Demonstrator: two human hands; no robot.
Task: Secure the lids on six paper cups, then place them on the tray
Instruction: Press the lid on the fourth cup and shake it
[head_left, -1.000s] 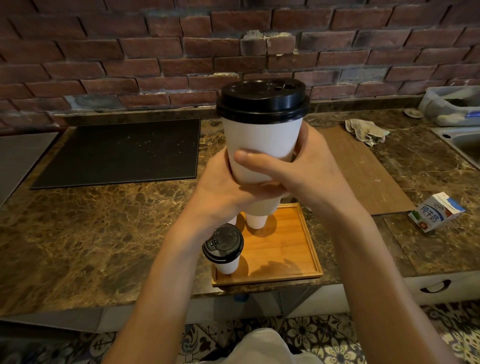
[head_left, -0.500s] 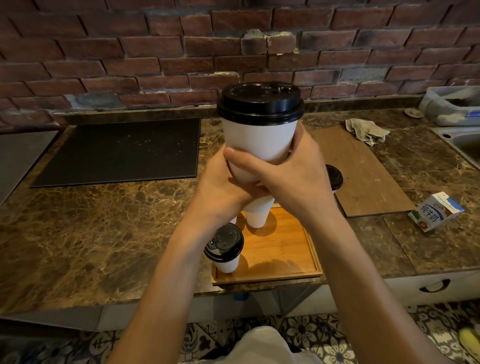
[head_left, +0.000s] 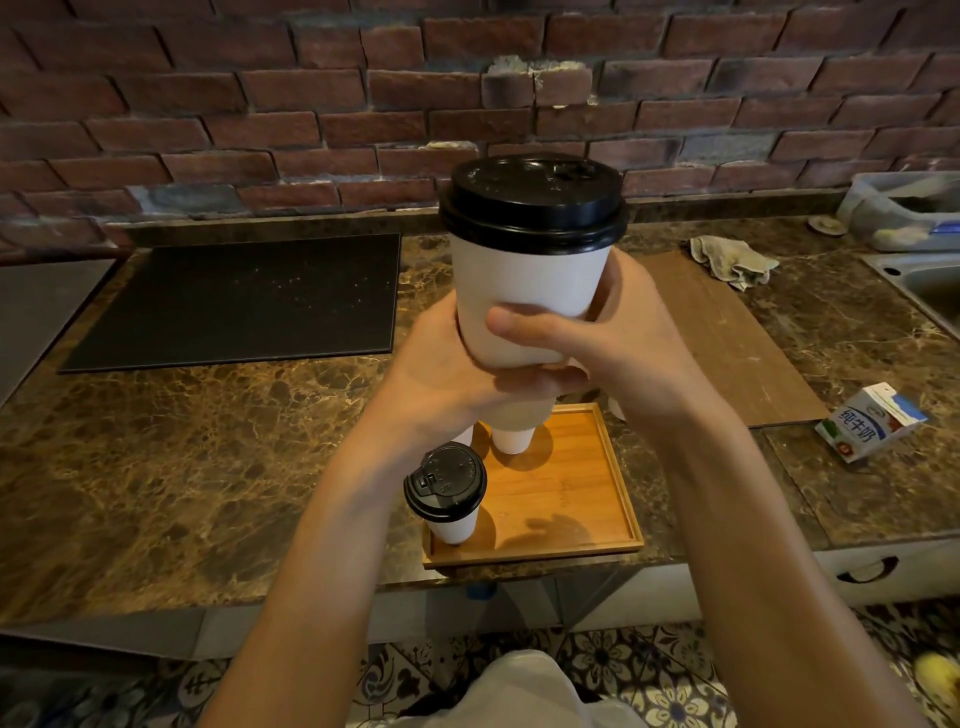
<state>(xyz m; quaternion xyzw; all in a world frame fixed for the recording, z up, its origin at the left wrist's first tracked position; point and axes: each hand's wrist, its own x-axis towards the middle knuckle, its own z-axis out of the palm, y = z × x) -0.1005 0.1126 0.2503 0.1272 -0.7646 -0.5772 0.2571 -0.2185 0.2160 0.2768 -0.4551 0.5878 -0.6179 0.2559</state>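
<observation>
Hardly anything has shifted over the last second. Your right thumb has crept back along the cup wall. The lidded cup that showed past your right wrist half a second ago is now nearly hidden, with only its white edge (head_left: 616, 410) visible just right of the tray.

Left grip (head_left: 441, 374) and right grip (head_left: 623, 343) are both clamped round the lower half of 1 paper cup (head_left: 530, 291), with fingers overlapping on the near side. You hold it upright, high above the table (head_left: 208, 467) and close to the camera. Its black lid (head_left: 532, 208) sits level and appears seated all round the rim. The securing step on this cup therefore reads as done or nearly done, and setting it down remains.

Below your grips lies the wooden tray (head_left: 571, 467), at the near edge of the table. At its front-left corner stands 1 lidded cup (head_left: 447, 493). Behind that, the base of a second cup (head_left: 511, 439) shows under your hands, with a sliver of a third cup (head_left: 464, 434) just to its left. Their tops are hidden, so it cannot be told whether they carry lids.

All 6 cups cannot be counted from this view. By judgement you are near the middle of the job. 1 cup is in the air, at least 1 is off the tray, and the tray's right half is bare to receive them. The milk carton (head_left: 870, 422) lies well to the right, apart from the work.
</observation>
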